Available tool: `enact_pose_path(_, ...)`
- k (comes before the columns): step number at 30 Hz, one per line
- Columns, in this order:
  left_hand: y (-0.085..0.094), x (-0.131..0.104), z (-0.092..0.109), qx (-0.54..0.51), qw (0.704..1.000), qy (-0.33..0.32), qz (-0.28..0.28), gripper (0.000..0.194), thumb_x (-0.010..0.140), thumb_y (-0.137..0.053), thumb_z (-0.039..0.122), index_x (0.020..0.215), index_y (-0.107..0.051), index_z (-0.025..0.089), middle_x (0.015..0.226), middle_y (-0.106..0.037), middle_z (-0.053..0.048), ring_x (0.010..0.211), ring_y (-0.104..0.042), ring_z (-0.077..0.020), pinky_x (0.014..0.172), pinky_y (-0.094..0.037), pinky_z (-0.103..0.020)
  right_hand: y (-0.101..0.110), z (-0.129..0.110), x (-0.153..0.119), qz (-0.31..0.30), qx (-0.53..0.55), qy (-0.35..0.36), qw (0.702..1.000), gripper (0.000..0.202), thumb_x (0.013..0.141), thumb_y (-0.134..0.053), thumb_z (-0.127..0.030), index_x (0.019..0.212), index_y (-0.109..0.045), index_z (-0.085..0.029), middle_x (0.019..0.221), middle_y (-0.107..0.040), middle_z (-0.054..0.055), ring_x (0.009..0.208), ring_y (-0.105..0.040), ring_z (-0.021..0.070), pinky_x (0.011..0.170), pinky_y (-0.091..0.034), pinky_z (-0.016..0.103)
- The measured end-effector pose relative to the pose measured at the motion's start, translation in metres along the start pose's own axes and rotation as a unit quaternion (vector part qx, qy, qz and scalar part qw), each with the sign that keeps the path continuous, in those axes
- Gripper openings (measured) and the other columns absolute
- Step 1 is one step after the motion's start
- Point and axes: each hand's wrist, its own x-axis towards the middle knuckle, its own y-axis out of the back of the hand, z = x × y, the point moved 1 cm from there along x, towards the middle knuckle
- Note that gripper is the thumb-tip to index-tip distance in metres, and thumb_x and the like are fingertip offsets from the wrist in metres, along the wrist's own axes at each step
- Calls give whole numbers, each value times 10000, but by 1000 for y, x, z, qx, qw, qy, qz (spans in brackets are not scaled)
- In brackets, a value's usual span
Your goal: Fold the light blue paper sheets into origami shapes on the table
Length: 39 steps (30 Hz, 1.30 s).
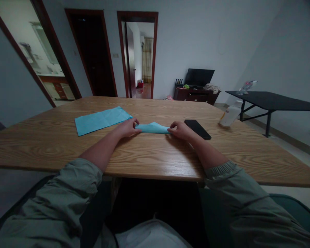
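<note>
A narrow folded light-blue sheet (pixel 154 127) lies across the middle of the wooden table, with a small peak rising at its centre. My left hand (pixel 128 127) pinches its left end between thumb and fingers. At the right end, my right hand (pixel 179 130) grips it the same way. A wider light-blue sheet (pixel 102 120), lying flat, is just beyond and to the left of my left hand.
A black phone (pixel 197 129) lies close to the right of my right hand. Farther right, a white bottle (pixel 230 114) stands on the wooden table (pixel 150 156). Beyond is a black table (pixel 276 101) with a clear bottle on it.
</note>
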Motion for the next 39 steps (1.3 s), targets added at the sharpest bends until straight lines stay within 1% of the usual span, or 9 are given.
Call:
enact_pose_path(3, 1, -2, 3, 2, 1000, 8, -3, 396, 685, -650, 435, 988, -557, 198, 799, -626, -19, 674, -570, -156, 597, -392, -250, 0, 0, -1, 2, 1, -8, 1000, 356, 763, -638, -450, 966, -662, -159, 793, -647, 70, 694, -568, 163, 617, -388, 235)
enact_pose_path(10, 1, -4, 4, -2, 1000, -3, -3, 390, 686, -646, 421, 985, -541, 194, 789, -608, -12, 662, -552, -152, 584, -380, -251, -9, 7, 6, 7, 5, 8, 1000, 398, 740, -656, -456, 1007, -671, -162, 803, -647, 60, 682, -564, 154, 627, -395, 232)
enact_pose_path(18, 0, -4, 4, -4, 1000, -7, -2, 385, 692, -641, 424, 987, -564, 189, 813, -616, -18, 686, -554, -150, 603, -393, -246, -12, 8, 5, -13, 34, 18, 999, 300, 767, -635, -404, 964, -704, -188, 720, -650, 28, 604, -545, 130, 583, -380, 213)
enact_pose_path(23, 2, -5, 6, -7, 1000, -8, -10, 368, 710, -625, 428, 990, -597, 191, 861, -634, -29, 717, -565, -154, 630, -415, -247, -12, 9, 8, -48, 51, 57, 996, 236, 800, -592, -333, 941, -722, -194, 691, -652, 19, 557, -515, 107, 508, -337, 198)
enact_pose_path(27, 3, -2, 5, -3, 1000, -27, 13, 356, 715, -624, 437, 957, -649, 176, 965, -628, -55, 765, -570, -160, 683, -441, -255, -13, 13, 10, -49, 63, 57, 995, 231, 806, -581, -318, 937, -723, -192, 663, -645, 5, 536, -495, 96, 493, -324, 193)
enact_pose_path(29, 3, -1, 5, -2, 999, -25, 25, 353, 714, -628, 441, 940, -670, 173, 971, -627, -59, 775, -573, -164, 696, -446, -258, -14, 14, 10, -45, 66, 55, 995, 227, 806, -572, -316, 918, -723, -188, 675, -650, 4, 541, -495, 96, 492, -320, 194)
enact_pose_path(32, 4, -1, 6, -38, 999, 3, 7, 341, 722, -626, 417, 955, -669, 172, 872, -654, -40, 729, -580, -154, 668, -447, -251, -14, 14, 9, -37, 70, 59, 995, 219, 800, -570, -300, 902, -725, -184, 729, -667, 9, 577, -511, 101, 514, -334, 194)
enact_pose_path(34, 4, -2, 8, -68, 998, 3, -6, 322, 722, -624, 387, 948, -667, 161, 826, -668, -34, 708, -586, -151, 656, -449, -248, -14, 14, 8, -38, 75, 54, 995, 221, 800, -565, -290, 910, -724, -182, 730, -667, 11, 583, -515, 105, 524, -344, 197)
enact_pose_path(39, 3, 1, 3, -132, 991, -8, -27, 352, 709, -619, 386, 950, -683, 137, 877, -700, -43, 791, -619, -177, 721, -472, -268, -16, 16, 10, -52, 98, 49, 993, 233, 816, -550, -295, 931, -711, -171, 716, -660, 13, 605, -535, 114, 549, -373, 197)
